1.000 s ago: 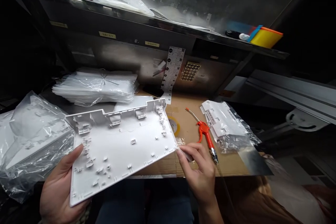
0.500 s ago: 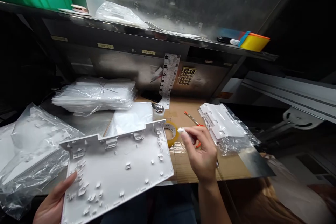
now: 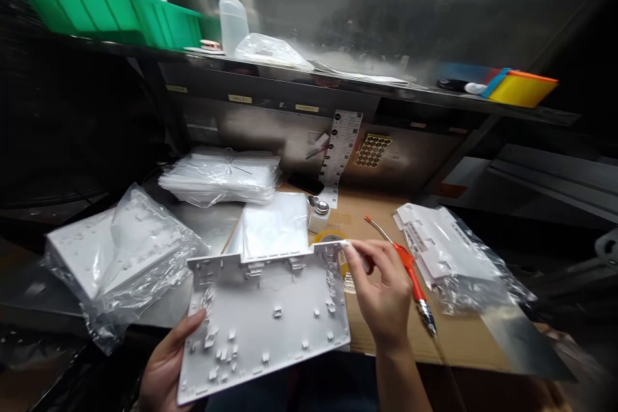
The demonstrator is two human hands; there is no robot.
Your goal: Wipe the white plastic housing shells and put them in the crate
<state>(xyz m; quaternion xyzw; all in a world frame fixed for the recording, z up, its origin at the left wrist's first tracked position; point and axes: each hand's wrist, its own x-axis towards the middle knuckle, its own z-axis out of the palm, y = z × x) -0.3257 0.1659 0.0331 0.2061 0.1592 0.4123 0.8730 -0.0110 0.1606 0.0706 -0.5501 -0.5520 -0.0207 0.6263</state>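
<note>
My left hand [image 3: 167,367] grips the lower left edge of a white plastic panel [image 3: 270,322], its ribbed inner side facing up, held over my lap at the bench's front edge. My right hand [image 3: 381,293] is closed in a pinch on a small white piece [image 3: 348,246] and holds it against the panel's upper right corner. Just behind that corner lies a roll of yellow tape [image 3: 333,239].
An orange air blow gun [image 3: 408,270] lies on the cardboard mat [image 3: 386,328] right of my right hand. Bagged white parts sit at the right [image 3: 449,257] and left [image 3: 120,251]. A stack of clear bags [image 3: 222,177] lies behind. The shelf above carries a green bin [image 3: 111,9] and a squeeze bottle [image 3: 233,13].
My right hand rose from the panel's lower right corner, carrying the small white piece to the upper right corner. The view shifted left and the panel tilted more upright.
</note>
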